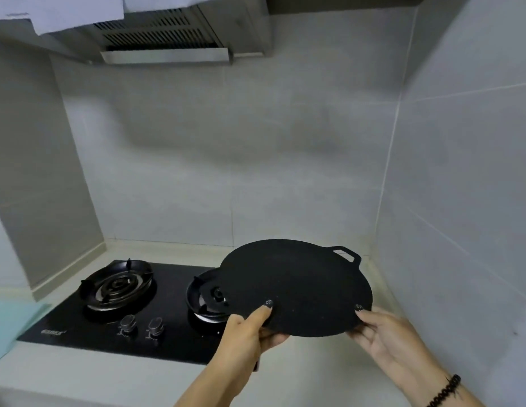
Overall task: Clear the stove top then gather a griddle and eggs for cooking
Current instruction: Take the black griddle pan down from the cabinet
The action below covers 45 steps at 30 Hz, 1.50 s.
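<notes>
Both hands hold a round black griddle (297, 286) by its near rim, the left hand (250, 330) and the right hand (388, 336) each with a thumb on top and fingers beneath. It hangs tilted over the right burner (206, 301) of the black gas stove (168, 289), its loop handle at the far right.

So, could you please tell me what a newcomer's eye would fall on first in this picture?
First comes the round black griddle, held tilted above the right burner at lower centre, with the left hand and right hand gripping its near edge. Next is the glossy black stove top with its bare left burner, and the range hood at the top.
</notes>
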Tool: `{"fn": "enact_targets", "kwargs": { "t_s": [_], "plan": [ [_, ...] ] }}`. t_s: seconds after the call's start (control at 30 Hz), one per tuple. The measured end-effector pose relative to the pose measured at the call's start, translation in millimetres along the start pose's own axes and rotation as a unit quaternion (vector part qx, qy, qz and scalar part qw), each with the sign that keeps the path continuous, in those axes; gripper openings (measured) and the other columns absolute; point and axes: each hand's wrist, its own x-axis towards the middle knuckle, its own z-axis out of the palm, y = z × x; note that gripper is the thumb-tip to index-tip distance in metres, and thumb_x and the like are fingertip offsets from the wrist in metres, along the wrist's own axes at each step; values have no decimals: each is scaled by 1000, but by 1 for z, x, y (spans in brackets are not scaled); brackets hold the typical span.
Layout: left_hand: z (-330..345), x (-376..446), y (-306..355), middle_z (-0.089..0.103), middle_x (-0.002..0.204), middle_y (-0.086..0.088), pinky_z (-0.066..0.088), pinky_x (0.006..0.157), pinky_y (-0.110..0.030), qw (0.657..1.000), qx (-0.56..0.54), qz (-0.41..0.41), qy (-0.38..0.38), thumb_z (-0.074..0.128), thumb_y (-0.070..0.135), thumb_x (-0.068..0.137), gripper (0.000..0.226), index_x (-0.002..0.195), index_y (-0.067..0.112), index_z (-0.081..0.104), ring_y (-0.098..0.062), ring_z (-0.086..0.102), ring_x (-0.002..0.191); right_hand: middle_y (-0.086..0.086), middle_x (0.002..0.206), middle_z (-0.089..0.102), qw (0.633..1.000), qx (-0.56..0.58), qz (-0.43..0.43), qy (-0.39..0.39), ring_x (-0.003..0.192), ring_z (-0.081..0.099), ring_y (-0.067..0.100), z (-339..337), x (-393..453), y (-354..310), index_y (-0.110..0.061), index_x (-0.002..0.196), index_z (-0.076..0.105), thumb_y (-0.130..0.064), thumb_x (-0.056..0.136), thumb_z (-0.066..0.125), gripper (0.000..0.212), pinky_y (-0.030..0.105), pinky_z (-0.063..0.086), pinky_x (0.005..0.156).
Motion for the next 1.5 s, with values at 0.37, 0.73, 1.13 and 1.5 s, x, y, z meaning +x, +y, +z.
{"fn": "enact_targets", "kwargs": {
  "t_s": [0.37, 0.73, 1.13, 1.5],
  "plan": [
    [2, 56, -94, 75, 85, -12, 57, 70, -39, 982, 5, -181, 47, 63, 10, 91, 12, 101, 6, 68, -28, 70, 77, 15, 97, 64, 990, 19, 58, 128, 85, 61, 28, -94, 39, 50, 3, 115, 53, 13, 94, 42, 26, 45, 46, 85],
    [-38, 122, -167, 72, 85, -12, 54, 67, -29, 951, 136, -245, 128, 52, 5, 97, 16, 100, -2, 65, -24, 69, 86, 11, 109, 68, 979, -54, 78, 179, 99, 65, 26, -145, 99, 75, -2, 117, 61, 8, 96, 44, 29, 39, 51, 82],
    [-41, 166, -206, 69, 81, -13, 48, 61, -29, 920, 227, -258, 187, 54, 3, 95, 15, 91, 3, 69, -22, 60, 69, 11, 108, 65, 963, -75, 162, 200, 85, 63, 18, -160, 172, 106, -2, 124, 57, 4, 98, 43, 30, 37, 53, 86],
    [-41, 168, -225, 74, 81, -11, 54, 83, -47, 914, 262, -229, 209, 61, 4, 92, 17, 83, 15, 71, -30, 68, 83, 8, 98, 71, 950, -96, 227, 190, 92, 67, 21, -185, 187, 127, -8, 116, 62, -3, 97, 50, 23, 36, 49, 88]
  ]
}}
